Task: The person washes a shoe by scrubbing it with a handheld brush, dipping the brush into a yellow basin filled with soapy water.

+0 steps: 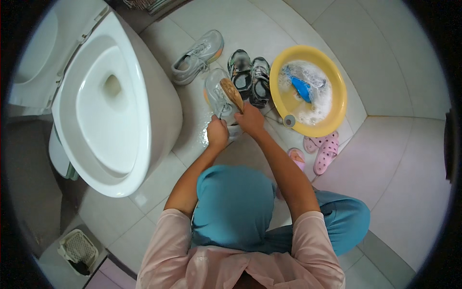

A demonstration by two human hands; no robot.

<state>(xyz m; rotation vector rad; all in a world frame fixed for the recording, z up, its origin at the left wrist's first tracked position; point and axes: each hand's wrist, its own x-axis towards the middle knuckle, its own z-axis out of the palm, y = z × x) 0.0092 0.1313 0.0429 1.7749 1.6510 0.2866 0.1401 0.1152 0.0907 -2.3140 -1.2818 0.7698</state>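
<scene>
Yellow basin (337, 103) holds soapy water and a blue cloth (302, 88). Right hand (250, 119) grips a wooden brush (232, 93); left hand (217, 133) grips a grey sneaker (219, 98).

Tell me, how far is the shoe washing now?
Done: nothing looks finished, though the yellow basin already holds soapy water. In hand: the left hand steadies a grey shoe while the right hand holds a wooden brush on it. Left: its mate and the dark pair wait untouched on the floor.
</scene>
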